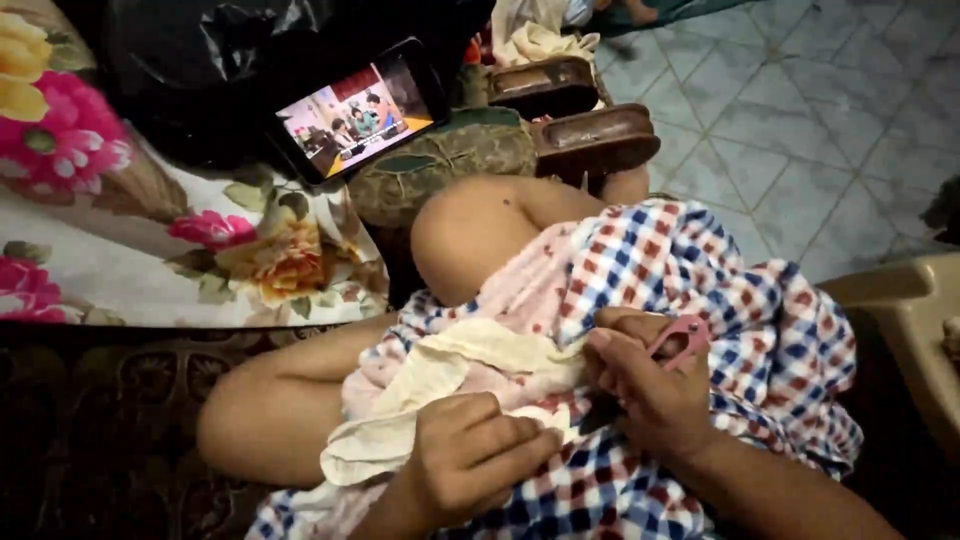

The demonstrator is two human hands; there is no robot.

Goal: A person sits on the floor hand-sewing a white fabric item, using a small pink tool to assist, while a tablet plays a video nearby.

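Note:
My left hand (470,455) grips a bunch of cream cloth (455,365) that lies over my lap. My right hand (640,380) holds small pink-handled scissors (680,340), whose blades point down toward the cloth by my left hand. Under the cream cloth lies pink fabric (540,290) and a red, white and blue checked fabric (740,300) that drapes over my right leg. My bare knees (470,230) stick out to the left.
A phone (355,115) with a lit video screen leans against a black bag (200,60). A flowered sheet (150,230) lies on the left. Brown sandals (590,135) rest by a tiled floor (800,120). A beige plastic seat (900,310) is at the right.

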